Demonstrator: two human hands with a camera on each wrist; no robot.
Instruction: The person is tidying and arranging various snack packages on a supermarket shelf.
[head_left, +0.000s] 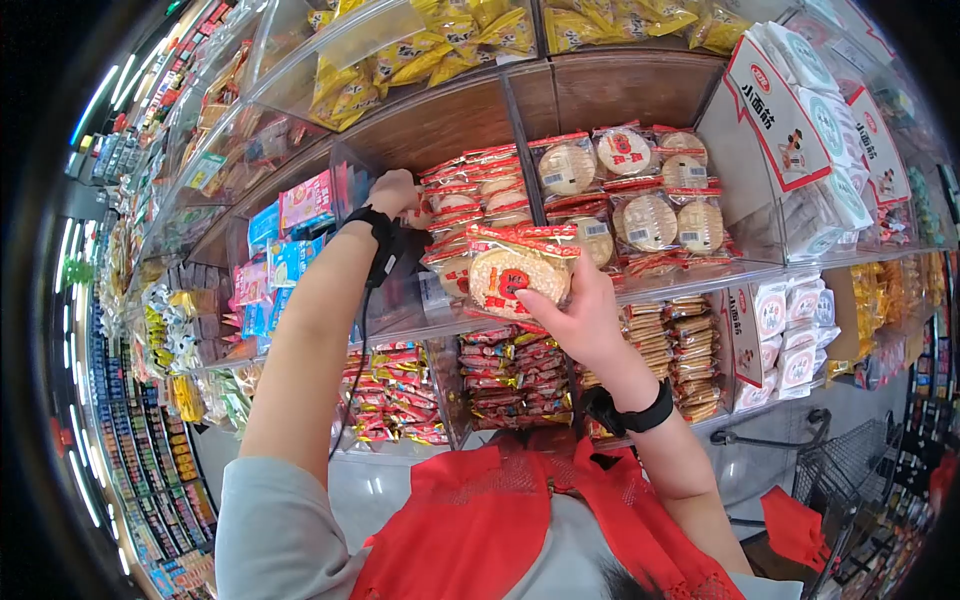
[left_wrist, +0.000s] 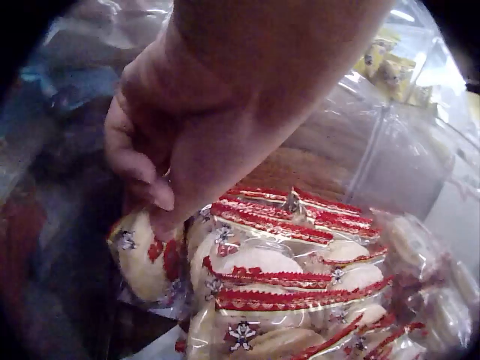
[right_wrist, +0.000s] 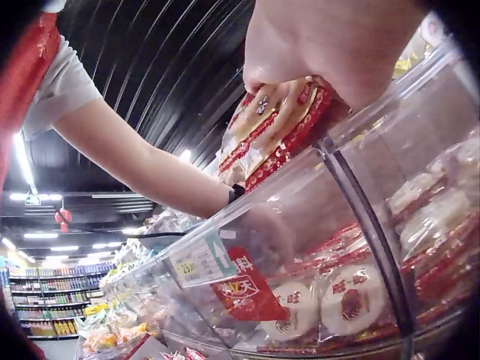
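In the head view my right hand (head_left: pixel 585 310) grips clear, red-edged rice cracker packets (head_left: pixel 510 275) over the front of the bin, thumb on the front one. The right wrist view shows more than one packet (right_wrist: pixel 274 124) stacked under that hand (right_wrist: pixel 322 52). Deep in the same compartment, at its left side, is my left hand (head_left: pixel 397 190). Its curled fingers pinch the top of a single rice cracker packet (left_wrist: pixel 146 259) in the left wrist view. That packet stands on edge beside rows of similar packets (left_wrist: pixel 262 277).
A clear divider (head_left: pixel 522 150) separates this compartment from more rice crackers (head_left: pixel 650 220) on the right. Pink and blue packets (head_left: pixel 290 240) lie to the left, yellow bags (head_left: pixel 430 45) above. The bin's clear front wall (right_wrist: pixel 300 195) carries a price tag (right_wrist: pixel 202 262). A shopping cart (head_left: pixel 850 460) stands behind right.
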